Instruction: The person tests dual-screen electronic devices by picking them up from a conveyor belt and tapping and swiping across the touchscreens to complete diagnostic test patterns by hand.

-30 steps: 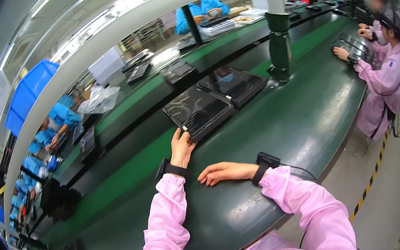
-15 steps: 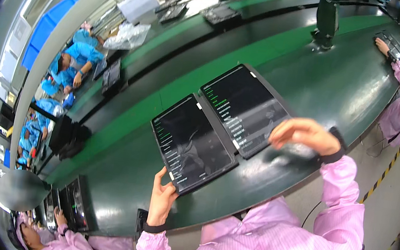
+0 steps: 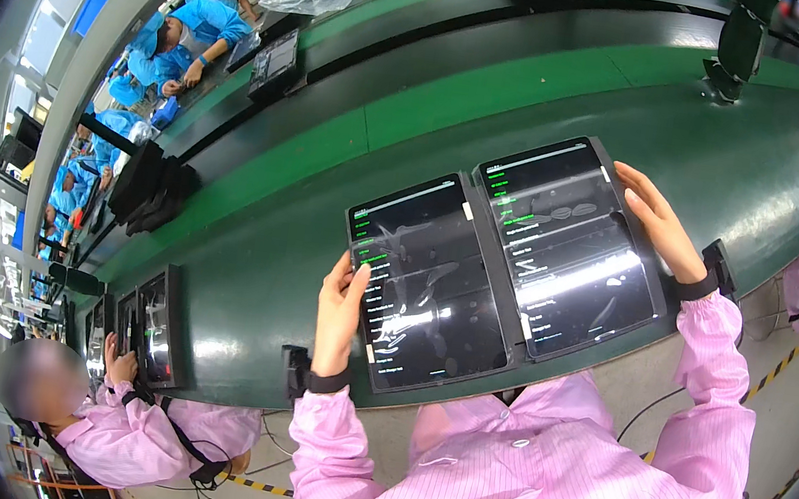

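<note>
Between my hands lie two dark tablets, side by side on the green bench [image 3: 328, 180]. My left hand [image 3: 340, 304] rests flat, fingers open, on the left edge of the left tablet [image 3: 430, 284] — not gripping it. My right hand [image 3: 660, 223], also open, touches the right edge of the right tablet [image 3: 571, 247]. Glare hides parts of both screens.

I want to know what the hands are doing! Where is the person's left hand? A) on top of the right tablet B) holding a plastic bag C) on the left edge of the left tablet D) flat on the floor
C: the left hand rests against the left edge of the left tablet, while the right hand is at the right edge of the right tablet.
</note>
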A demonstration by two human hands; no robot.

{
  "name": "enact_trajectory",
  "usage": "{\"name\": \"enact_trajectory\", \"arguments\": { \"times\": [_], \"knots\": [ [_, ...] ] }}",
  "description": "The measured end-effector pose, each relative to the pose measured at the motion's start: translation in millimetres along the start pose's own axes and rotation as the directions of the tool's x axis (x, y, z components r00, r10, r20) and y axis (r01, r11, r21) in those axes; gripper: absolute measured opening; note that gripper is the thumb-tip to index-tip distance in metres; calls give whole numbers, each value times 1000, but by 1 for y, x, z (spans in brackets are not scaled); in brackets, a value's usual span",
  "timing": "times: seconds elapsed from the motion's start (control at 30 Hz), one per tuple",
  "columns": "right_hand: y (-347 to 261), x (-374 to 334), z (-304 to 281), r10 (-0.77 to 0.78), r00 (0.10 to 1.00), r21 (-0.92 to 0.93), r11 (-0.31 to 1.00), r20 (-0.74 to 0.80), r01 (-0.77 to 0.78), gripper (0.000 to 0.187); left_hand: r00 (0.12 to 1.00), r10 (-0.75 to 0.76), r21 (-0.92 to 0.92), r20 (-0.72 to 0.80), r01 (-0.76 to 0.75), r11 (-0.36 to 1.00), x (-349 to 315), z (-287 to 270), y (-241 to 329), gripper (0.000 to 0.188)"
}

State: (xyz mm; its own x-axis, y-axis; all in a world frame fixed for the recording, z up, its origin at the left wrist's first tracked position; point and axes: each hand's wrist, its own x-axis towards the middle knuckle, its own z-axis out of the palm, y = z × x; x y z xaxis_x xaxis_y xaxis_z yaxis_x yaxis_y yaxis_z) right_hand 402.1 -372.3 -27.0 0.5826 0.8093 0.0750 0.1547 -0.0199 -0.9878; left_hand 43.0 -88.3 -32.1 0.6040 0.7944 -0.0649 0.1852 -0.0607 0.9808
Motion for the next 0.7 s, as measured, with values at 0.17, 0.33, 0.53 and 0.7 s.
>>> {"name": "enact_trajectory", "arguments": {
  "times": [0.17, 0.33, 0.53, 0.7],
  "knots": [
    [-15, -10, 21, 11, 999, 6, 1000, -45, -10, 64, 969, 52, 193, -240, -5, 981, 10, 20, -12, 45],
    [-22, -12, 23, 2, 1000, 50, 999, 4, -2, 65, 968, 87, 252, -236, -26, 967, 13, 14, -17, 42],
    [-6, -12, 12, -120, 988, -295, 945, 93, 143, 46, 964, 53, 180, -259, -5, 984, 12, 14, -16, 40],
    [-3, -14, 16, -194, 974, -325, 919, 118, 222, 34, 979, -26, 133, -201, 53, 990, 8, 12, -8, 46]
  ]
}}
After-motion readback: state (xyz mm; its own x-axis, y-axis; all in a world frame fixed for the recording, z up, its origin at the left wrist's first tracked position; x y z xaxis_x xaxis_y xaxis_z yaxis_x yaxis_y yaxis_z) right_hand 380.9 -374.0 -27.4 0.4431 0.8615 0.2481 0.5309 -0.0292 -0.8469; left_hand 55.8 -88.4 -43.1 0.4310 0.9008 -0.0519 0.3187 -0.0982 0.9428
